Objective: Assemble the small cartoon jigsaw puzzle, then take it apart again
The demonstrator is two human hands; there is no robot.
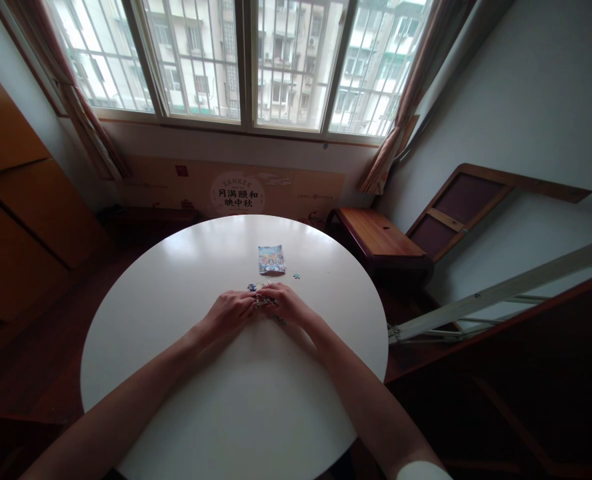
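Observation:
Both my hands rest together near the middle of the round white table (176, 373). My left hand (231, 310) and my right hand (286, 303) have their fingers curled and pressed onto a small cluster of puzzle pieces (259, 288), most of it hidden under the fingers. Just beyond the hands lies a small colourful printed packet (271, 259), flat on the table. One loose bluish puzzle piece (297, 275) lies to the right of the packet.
A low wooden bench (381, 237) stands right of the table, with a wooden frame (466, 207) leaning on the wall. A long pale rail (501, 290) lies at the right. A printed cardboard panel (236, 193) runs under the barred window. Wooden cabinets (21, 213) stand left.

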